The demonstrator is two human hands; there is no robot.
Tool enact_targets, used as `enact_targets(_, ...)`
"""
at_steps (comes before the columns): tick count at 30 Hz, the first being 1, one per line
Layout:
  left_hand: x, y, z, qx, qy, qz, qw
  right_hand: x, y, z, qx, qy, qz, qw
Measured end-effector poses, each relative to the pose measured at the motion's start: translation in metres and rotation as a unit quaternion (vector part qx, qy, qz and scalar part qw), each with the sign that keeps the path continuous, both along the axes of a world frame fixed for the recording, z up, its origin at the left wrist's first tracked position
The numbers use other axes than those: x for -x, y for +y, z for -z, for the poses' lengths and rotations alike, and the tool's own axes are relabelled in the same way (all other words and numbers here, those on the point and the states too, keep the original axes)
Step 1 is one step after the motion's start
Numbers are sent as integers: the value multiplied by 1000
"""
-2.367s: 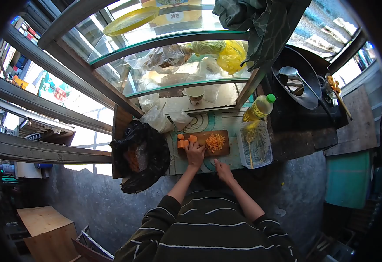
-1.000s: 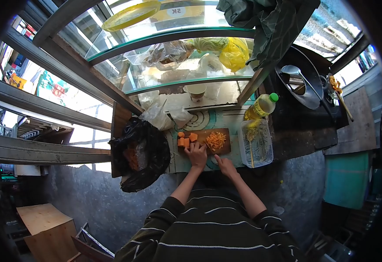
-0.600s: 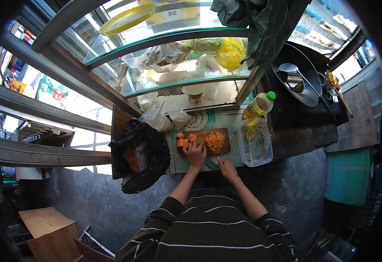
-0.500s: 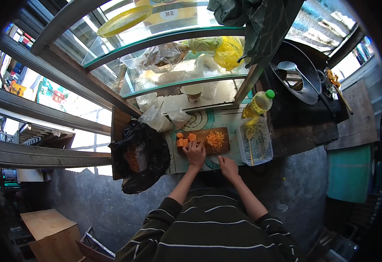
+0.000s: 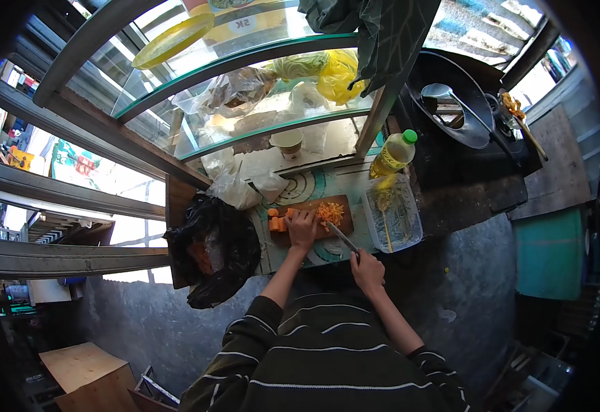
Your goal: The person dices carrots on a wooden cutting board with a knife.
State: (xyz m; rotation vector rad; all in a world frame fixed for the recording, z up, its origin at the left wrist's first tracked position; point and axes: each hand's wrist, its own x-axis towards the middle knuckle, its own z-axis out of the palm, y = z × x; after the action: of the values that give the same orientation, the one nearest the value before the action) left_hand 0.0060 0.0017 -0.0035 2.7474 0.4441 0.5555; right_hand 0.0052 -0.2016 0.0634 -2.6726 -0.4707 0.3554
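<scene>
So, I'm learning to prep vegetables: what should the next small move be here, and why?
I'd probably nudge the chopped carrot away from the left hand with the knife. The right hand holds it with its tip at that pile, and the pile lies close beside the left fingers, while bigger carrot pieces remain on the board.

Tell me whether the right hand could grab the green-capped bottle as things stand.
Probably not: the right hand holds a knife, and the green-capped bottle sits beyond the plastic tub, though its cap looks unobstructed.
</scene>
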Motion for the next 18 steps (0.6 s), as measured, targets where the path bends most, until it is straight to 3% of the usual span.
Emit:
enact_targets(4, 7, 4, -3, -8, -40, 8, 999, -11, -6, 17, -36, 0, 56, 998)
enact_targets(7, 19, 9, -14, -1, -30, -1, 1000, -23, 2, 36, -110, -85, 48, 989)
enact_targets(12, 35, 9, -32, -26, 23, 13, 999, -29, 7, 55, -31, -14, 96, 995)
enact_targets(18, 27, -5, -21, -9, 66, 8, 998, -28, 3, 63, -35, -50, 72, 996)
